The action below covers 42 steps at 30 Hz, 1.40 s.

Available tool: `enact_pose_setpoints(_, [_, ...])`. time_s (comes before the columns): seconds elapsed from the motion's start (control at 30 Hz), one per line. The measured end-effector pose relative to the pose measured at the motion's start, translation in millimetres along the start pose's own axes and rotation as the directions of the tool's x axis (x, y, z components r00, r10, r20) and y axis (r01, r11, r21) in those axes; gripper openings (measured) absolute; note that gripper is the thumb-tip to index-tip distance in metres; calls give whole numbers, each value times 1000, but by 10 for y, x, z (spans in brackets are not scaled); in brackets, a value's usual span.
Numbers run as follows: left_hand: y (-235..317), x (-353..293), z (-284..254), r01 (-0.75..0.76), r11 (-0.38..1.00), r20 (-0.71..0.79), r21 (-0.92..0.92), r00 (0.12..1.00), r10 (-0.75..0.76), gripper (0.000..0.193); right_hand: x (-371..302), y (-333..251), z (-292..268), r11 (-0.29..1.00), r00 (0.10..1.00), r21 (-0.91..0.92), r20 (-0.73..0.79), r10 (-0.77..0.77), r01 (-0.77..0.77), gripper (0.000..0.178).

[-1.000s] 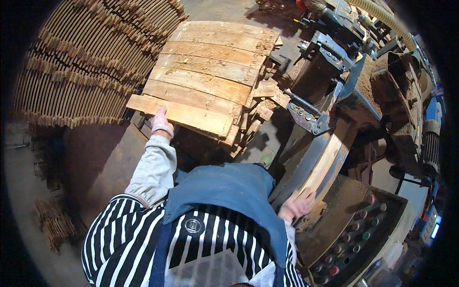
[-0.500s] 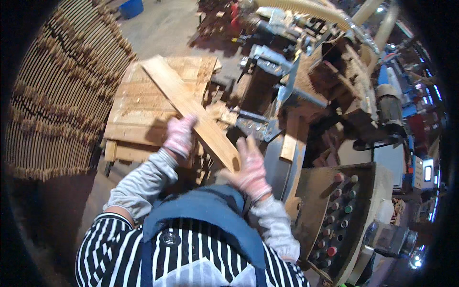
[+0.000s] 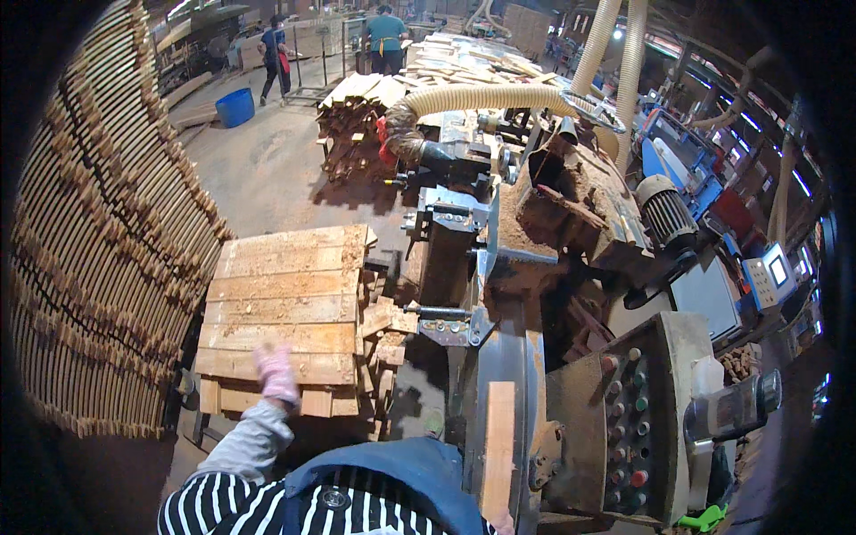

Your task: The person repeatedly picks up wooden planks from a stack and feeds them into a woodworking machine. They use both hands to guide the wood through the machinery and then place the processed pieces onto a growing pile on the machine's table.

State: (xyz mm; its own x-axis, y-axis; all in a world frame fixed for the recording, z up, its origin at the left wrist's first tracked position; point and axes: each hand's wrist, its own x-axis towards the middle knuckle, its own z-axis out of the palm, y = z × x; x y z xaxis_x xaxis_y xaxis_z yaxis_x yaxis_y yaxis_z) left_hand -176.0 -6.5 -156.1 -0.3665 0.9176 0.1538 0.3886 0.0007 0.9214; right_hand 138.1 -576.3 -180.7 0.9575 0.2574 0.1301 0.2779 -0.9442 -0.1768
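Note:
My left hand (image 3: 277,373), in a pink-and-white glove, reaches over the near edge of a stack of wide wooden boards (image 3: 281,312). Its fingers are stretched out, somewhat blurred, with nothing held. On the grey metal bed of a woodworking machine (image 3: 510,357) lies a pale wooden board (image 3: 498,446), pointing away from me. The gloved right hand (image 3: 502,522) is at that board's near end and appears to hold it; most of this hand is cut off by the lower edge.
Sawdust covers the machine's housing (image 3: 522,218), fed by a ribbed hose (image 3: 490,98). A button panel (image 3: 629,428) stands at the right. Tall stacked slats (image 3: 107,241) rise at the left. Farther off are a blue bucket (image 3: 235,108), a lumber pile (image 3: 357,111) and two people.
The board held slantwise in both hands now lies lengthwise on the machine bed, near my right hand. My left hand has let go and moved over the stack. The view has tilted up.

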Motion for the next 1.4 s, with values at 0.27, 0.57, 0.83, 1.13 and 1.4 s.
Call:
enact_pose_setpoints(0.27, [-645, 294, -749, 595, 783, 181, -182, 803, -568, 62, 1571, -545, 432, 984, 970, -122, -191, -153, 132, 66])
enact_pose_setpoints(0.57, [-289, 347, -749, 679, 398, 186, -617, 617, -765, 41, 2970, -2002, 578, 938, 931, 224, -312, -187, 263, 94])
enact_pose_setpoints(0.83, [-274, 462, -714, 564, 680, 169, -469, 813, -557, 40, 2486, -1862, 111, 944, 979, 267, -111, -169, 193, 95])
enact_pose_setpoints(1.13, [-35, 632, -225, 564, 463, 111, -683, 708, -698, 55, -186, -13, -53, 1000, 988, 21, 151, -11, 8, 67])
enact_pose_setpoints(1.4, [-129, 808, -186, 667, 452, 186, -593, 659, -729, 47, 1285, -572, 926, 916, 860, -33, -331, -388, 400, 70])
